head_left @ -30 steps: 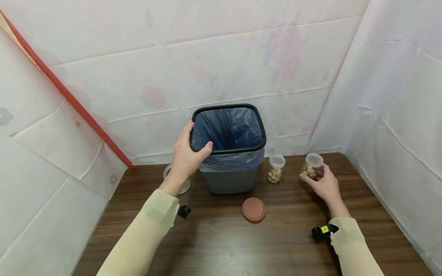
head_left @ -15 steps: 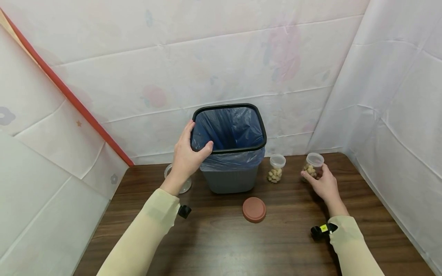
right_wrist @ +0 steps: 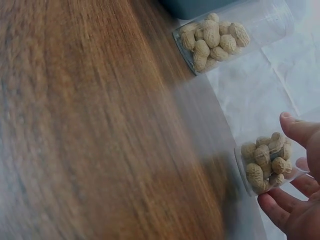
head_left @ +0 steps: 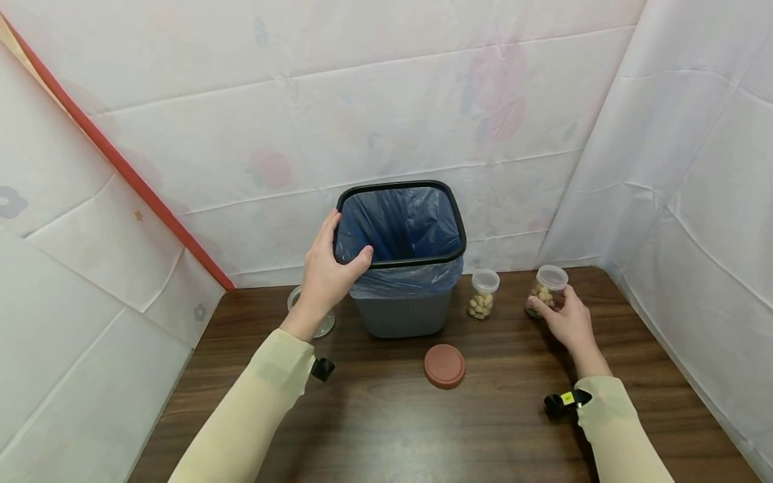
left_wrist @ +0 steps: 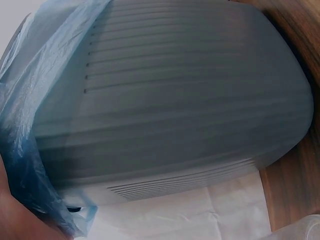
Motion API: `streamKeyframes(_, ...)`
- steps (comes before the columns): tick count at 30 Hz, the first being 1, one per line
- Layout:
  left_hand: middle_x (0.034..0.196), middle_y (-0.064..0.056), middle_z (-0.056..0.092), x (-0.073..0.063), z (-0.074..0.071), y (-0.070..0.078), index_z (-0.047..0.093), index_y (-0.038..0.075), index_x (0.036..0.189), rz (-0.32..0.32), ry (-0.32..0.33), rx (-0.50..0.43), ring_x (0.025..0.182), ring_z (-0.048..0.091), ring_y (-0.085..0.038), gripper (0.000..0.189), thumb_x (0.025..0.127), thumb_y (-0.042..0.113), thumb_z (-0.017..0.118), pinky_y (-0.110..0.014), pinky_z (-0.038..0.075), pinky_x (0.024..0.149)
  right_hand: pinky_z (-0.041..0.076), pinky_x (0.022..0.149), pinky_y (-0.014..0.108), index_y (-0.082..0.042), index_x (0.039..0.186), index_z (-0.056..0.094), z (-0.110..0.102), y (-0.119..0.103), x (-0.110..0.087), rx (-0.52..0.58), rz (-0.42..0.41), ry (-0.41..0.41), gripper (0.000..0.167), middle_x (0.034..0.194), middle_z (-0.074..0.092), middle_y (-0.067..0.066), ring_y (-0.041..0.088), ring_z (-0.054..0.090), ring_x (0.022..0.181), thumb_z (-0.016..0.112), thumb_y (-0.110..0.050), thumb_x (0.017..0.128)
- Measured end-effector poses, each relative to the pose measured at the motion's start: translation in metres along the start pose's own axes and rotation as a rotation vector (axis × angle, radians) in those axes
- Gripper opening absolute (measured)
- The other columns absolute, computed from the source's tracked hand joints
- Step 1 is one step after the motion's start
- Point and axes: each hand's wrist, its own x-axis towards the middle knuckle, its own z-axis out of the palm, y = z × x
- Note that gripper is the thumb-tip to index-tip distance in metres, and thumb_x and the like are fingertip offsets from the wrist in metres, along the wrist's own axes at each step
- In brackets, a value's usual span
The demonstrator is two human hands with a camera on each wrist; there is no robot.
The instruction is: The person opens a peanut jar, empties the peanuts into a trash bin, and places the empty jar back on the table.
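A grey trash bin lined with a blue plastic bag stands at the back of the table. My left hand holds its black rim at the front left corner, thumb along the front and fingers at the left side. At the back right, my right hand grips a clear plastic jar of peanuts, thumb on one side and fingers on the other. In the right wrist view, the peanuts fill the jar's lower part. A second clear jar of peanuts stands between the bin and my right hand.
A round reddish-brown lid lies on the wooden table in front of the bin. Behind my left wrist, a clear container is partly hidden. White printed sheets hang close around the back and sides.
My right thumb has shifted slightly right around the jar, and the jar has moved a touch the same way. The left hand and the bin stay in place.
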Motion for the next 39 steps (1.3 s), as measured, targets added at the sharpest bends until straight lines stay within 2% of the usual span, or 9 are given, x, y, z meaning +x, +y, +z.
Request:
streamKeyframes(11, 0.18, -0.002, 0.029, -0.001, 0.0, 0.0, 0.035, 0.012, 0.172, 0.002, -0.005, -0.014, 0.164, 0.028, -0.025, 0.095, 0.095, 0.058, 0.069, -0.064, 0.029, 0.127, 0.051, 0.106, 0.066, 0.007, 0.154, 0.045, -0.009, -0.012, -0.007, -0.019, -0.014, 0.001, 0.077, 0.145, 0.058, 0.039, 0.054, 0.061, 0.129, 0.074, -0.045, 0.105)
streamKeyframes(18, 0.18, -0.002, 0.028, -0.002, 0.0, 0.0, 0.035, 0.012, 0.172, 0.003, -0.006, -0.011, 0.164, 0.028, -0.026, 0.095, 0.096, 0.056, 0.069, -0.064, 0.029, 0.127, 0.053, 0.102, 0.065, 0.008, 0.148, 0.05, -0.019, -0.025, -0.017, -0.013, -0.078, 0.045, 0.071, 0.138, 0.063, 0.037, 0.053, 0.065, 0.122, 0.077, -0.041, 0.104)
streamKeyframes(26, 0.18, -0.001, 0.028, -0.001, 0.0, 0.0, 0.035, 0.012, 0.172, 0.0, -0.003, -0.015, 0.164, 0.028, -0.025, 0.096, 0.095, 0.058, 0.068, -0.064, 0.028, 0.128, 0.054, 0.104, 0.062, 0.003, 0.151, 0.051, -0.026, -0.043, -0.032, 0.005, -0.138, 0.028, 0.073, 0.141, 0.061, 0.03, 0.049, 0.062, 0.129, 0.079, -0.043, 0.102)
streamKeyframes(28, 0.18, -0.001, 0.029, -0.001, 0.0, 0.0, 0.035, 0.012, 0.172, 0.001, -0.001, -0.016, 0.164, 0.028, -0.025, 0.095, 0.095, 0.057, 0.069, -0.064, 0.028, 0.128, 0.056, 0.103, 0.055, 0.002, 0.15, 0.053, -0.026, -0.048, -0.035, 0.0, -0.156, 0.033, 0.071, 0.139, 0.063, 0.027, 0.046, 0.063, 0.128, 0.08, -0.042, 0.101)
streamKeyframes(30, 0.18, -0.001, 0.029, -0.002, 0.0, 0.0, 0.035, 0.012, 0.172, 0.003, 0.0, -0.017, 0.165, 0.028, -0.025, 0.095, 0.095, 0.057, 0.07, -0.064, 0.028, 0.128, 0.058, 0.101, 0.039, 0.002, 0.149, 0.054, -0.027, -0.052, -0.037, -0.004, -0.174, 0.047, 0.069, 0.136, 0.064, 0.025, 0.042, 0.065, 0.124, 0.082, -0.04, 0.1)
streamKeyframes(32, 0.18, -0.001, 0.029, -0.002, 0.0, 0.0, 0.035, 0.012, 0.172, 0.003, -0.001, -0.019, 0.165, 0.028, -0.026, 0.095, 0.095, 0.057, 0.07, -0.065, 0.028, 0.128, 0.054, 0.096, 0.02, 0.002, 0.147, 0.056, -0.028, -0.055, -0.04, 0.0, -0.191, 0.063, 0.068, 0.133, 0.065, 0.024, 0.04, 0.065, 0.121, 0.084, -0.037, 0.099)
streamKeyframes(34, 0.18, -0.001, 0.029, -0.002, -0.001, 0.0, 0.035, 0.012, 0.172, 0.004, -0.002, -0.018, 0.165, 0.028, -0.026, 0.095, 0.095, 0.056, 0.07, -0.065, 0.028, 0.127, 0.046, 0.091, 0.008, 0.002, 0.146, 0.057, -0.029, -0.058, -0.042, 0.004, -0.205, 0.075, 0.068, 0.131, 0.064, 0.023, 0.039, 0.066, 0.12, 0.085, -0.036, 0.098)
streamKeyframes(36, 0.18, -0.001, 0.029, -0.002, -0.001, 0.0, 0.035, 0.013, 0.172, 0.003, -0.005, -0.015, 0.165, 0.027, -0.027, 0.095, 0.095, 0.055, 0.07, -0.066, 0.028, 0.127, 0.041, 0.088, 0.003, 0.002, 0.147, 0.057, -0.031, -0.06, -0.044, 0.009, -0.216, 0.079, 0.068, 0.129, 0.064, 0.023, 0.04, 0.066, 0.119, 0.086, -0.035, 0.097)
streamKeyframes(39, 0.18, 0.0, 0.028, -0.002, 0.0, 0.0, 0.035, 0.013, 0.172, 0.001, -0.01, -0.01, 0.165, 0.027, -0.027, 0.095, 0.095, 0.055, 0.07, -0.066, 0.027, 0.128, 0.041, 0.089, 0.003, 0.002, 0.147, 0.057, -0.032, -0.062, -0.047, 0.003, -0.234, 0.072, 0.068, 0.128, 0.063, 0.022, 0.039, 0.066, 0.119, 0.086, -0.034, 0.097)
